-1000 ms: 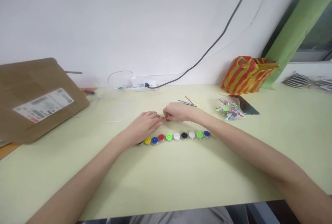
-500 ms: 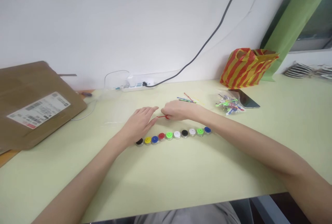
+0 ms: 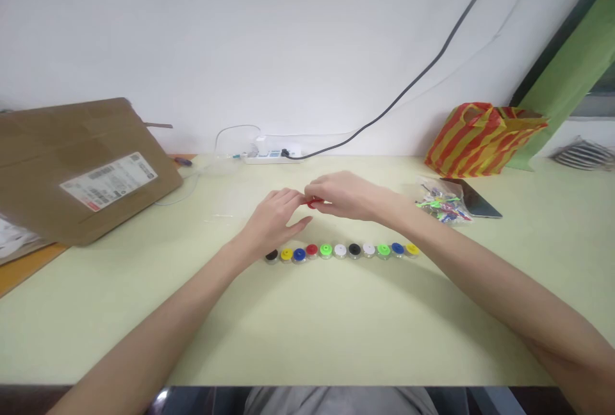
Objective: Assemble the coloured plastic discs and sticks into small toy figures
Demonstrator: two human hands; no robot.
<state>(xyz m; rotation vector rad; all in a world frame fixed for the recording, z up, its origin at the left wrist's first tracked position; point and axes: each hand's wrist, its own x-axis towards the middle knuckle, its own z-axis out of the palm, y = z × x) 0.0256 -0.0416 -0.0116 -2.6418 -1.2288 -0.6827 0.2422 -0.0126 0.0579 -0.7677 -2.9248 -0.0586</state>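
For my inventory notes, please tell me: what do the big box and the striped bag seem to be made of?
The box looks like matte cardboard, judging by its plain brown faces and faint crease lines. The bag seems to be thin, slightly glossy plastic: its red and yellow sides are wrinkled, though coated fabric is possible.

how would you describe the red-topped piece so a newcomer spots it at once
On the pale green table, find the long row of small round pieces with coloured tops. Count from its left end: the red-topped piece is fourth, between a blue top and a bright green one. No other top in the row is red.
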